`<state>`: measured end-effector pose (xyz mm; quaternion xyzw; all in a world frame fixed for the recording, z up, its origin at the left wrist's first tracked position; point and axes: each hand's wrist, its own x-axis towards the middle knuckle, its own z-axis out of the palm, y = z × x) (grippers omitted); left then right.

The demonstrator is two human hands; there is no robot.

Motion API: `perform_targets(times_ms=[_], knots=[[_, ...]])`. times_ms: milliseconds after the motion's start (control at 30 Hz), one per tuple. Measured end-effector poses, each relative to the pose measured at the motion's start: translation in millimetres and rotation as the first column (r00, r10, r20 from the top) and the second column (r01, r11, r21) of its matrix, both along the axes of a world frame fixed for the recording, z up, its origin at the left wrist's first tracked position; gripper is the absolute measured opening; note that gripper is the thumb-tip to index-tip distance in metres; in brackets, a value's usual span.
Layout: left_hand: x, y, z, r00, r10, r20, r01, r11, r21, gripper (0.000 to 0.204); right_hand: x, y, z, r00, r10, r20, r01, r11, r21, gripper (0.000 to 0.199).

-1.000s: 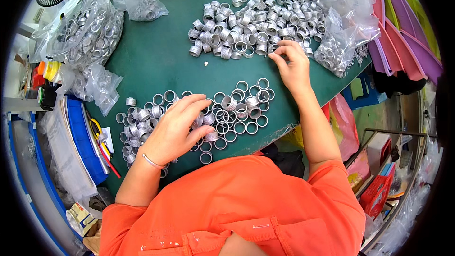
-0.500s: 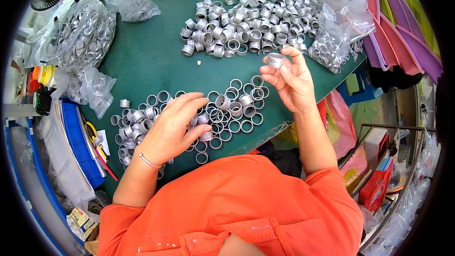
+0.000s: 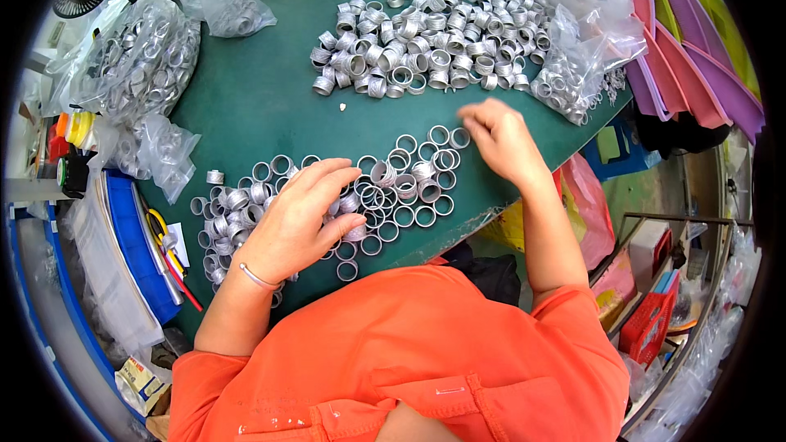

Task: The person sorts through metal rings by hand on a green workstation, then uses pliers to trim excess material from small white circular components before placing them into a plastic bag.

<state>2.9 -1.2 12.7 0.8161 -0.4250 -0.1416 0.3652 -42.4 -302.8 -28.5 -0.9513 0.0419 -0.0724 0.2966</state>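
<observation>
Silver metal rings (image 3: pixel 385 172) lie in a loose spread on the green table before me, many with their round openings facing up. My left hand (image 3: pixel 307 205), a thin bangle at its wrist, rests over the spread with its fingers stretched out, holding none; it hides the rings beneath. At the spread's far right corner, one ring (image 3: pixel 459 139) sits just beside the fingertips of my right hand (image 3: pixel 503 141). That hand's fingers are bent together with nothing visible in them, and its thumb is largely hidden. Left of my left hand, more rings (image 3: pixel 233 217) lie jumbled.
A large heap of similar rings (image 3: pixel 434 41) covers the table's far side. Clear plastic bags of rings (image 3: pixel 147 57) stand at the far left, with another bag (image 3: pixel 569 74) at right. Purple and pink plastic bins (image 3: pixel 688 57) stand beyond. A blue tray (image 3: pixel 139 237) sits left.
My right hand has lowered from a raised hold on a ring to the spread's corner, and that ring now sits among the others. My left hand has stayed put.
</observation>
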Motion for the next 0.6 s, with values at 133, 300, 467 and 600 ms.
perform_targets(times_ms=[133, 300, 467, 600], knots=[[-1, 2, 0, 1.000, 0.010, 0.007, -0.010, 1.000, 0.005, 0.052, 42, 1, -14, 0.920, -0.177, 0.350, 0.240, 0.960, -0.146, 0.015], [0, 2, 4, 1.000, 0.009, 0.006, -0.009, 1.000, 0.015, 0.050, 57, -9, -20, 0.899, -0.156, 0.409, 0.285, 0.917, -0.278, 0.019], [1, 6, 1, 0.997, 0.041, -0.058, -0.039, 0.998, 0.040, 0.048, 43, -6, -12, 0.834, -0.200, 0.514, 0.151, 0.979, 0.136, 0.019], [1, 2, 0, 0.999, 0.024, -0.049, -0.022, 0.999, 0.041, 0.049, 23, -5, -5, 0.855, -0.260, 0.449, 0.030, 0.889, 0.457, 0.016]])
